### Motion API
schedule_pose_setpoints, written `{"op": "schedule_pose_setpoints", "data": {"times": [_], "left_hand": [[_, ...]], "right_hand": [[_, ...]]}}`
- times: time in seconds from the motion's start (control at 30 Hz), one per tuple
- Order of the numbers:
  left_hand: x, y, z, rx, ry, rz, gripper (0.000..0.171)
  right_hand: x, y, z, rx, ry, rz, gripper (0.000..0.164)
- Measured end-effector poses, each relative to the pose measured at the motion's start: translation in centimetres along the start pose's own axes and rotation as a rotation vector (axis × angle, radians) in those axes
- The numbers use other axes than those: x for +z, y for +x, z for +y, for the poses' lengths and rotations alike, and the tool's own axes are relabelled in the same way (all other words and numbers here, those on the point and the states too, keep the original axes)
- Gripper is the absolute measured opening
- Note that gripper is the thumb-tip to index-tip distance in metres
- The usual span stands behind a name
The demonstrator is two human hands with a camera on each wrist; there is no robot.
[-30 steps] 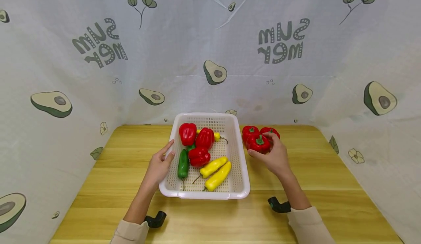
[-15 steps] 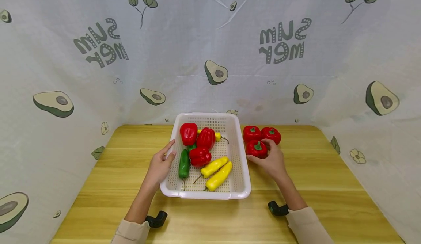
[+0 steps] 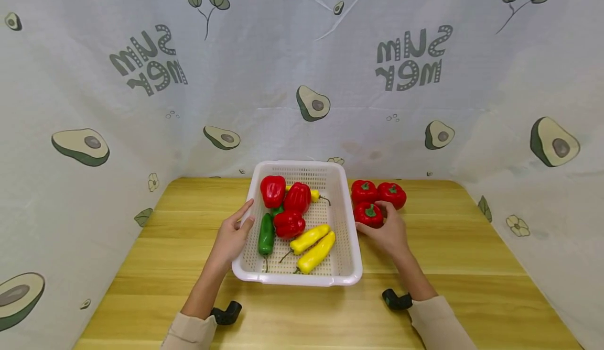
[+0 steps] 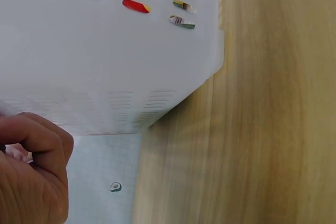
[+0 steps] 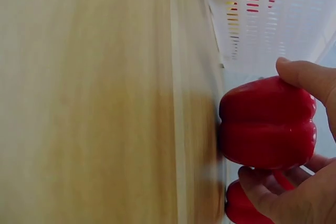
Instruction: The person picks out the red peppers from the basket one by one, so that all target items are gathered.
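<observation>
My right hand [image 3: 389, 230] holds a glossy red bell pepper [image 3: 368, 215] between thumb and fingers, right of the basket. The right wrist view shows this bell pepper [image 5: 268, 123] on its base at the tabletop, the thumb on one side and fingertips on the other. Two more red bell peppers, one at the back left [image 3: 364, 191] and one at the back right [image 3: 391, 196], stand just behind it, stems up. My left hand [image 3: 231, 239] grips the left rim of a white perforated plastic basket [image 3: 351, 245]. Its curled fingers [image 4: 44, 137] show beside the basket wall.
Inside the basket lie several red bell peppers [image 3: 298, 198], green chili peppers [image 3: 266, 234] and yellow peppers [image 3: 316, 253]. The wooden table [image 3: 472, 266] ends at the back against a printed cloth [image 3: 264, 77]. Black curved pieces [image 3: 396, 299] sit at both wrists.
My right hand has lowered the bell pepper and brought it slightly nearer, uncovering the two peppers behind. The left hand keeps its grip on the rim. The head view shifts slightly.
</observation>
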State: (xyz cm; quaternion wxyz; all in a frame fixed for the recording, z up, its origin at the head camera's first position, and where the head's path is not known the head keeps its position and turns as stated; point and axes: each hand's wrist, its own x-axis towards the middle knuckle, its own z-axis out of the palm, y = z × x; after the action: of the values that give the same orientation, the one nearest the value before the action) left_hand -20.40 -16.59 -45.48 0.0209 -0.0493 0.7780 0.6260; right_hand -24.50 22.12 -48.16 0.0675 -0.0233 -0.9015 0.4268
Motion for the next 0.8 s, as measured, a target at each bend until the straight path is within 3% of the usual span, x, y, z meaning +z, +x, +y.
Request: {"op": "schedule_pose_setpoints", "data": {"times": [0.37,0.63,0.8], "left_hand": [[-0.1,0.1,0.1,0.009,-0.01,-0.01,0.052],[-0.1,0.0,-0.1,0.009,0.001,0.001,0.051],[0.0,0.0,-0.1,0.009,0.004,0.007,0.05]], "right_hand": [[-0.2,-0.3,-0.2,-0.028,0.054,-0.006,0.087],[-0.9,-0.3,-1.4,-0.125,0.102,0.135,0.073],[-1.2,-0.4,-2.8,-0.202,0.105,0.174,0.066]]}}
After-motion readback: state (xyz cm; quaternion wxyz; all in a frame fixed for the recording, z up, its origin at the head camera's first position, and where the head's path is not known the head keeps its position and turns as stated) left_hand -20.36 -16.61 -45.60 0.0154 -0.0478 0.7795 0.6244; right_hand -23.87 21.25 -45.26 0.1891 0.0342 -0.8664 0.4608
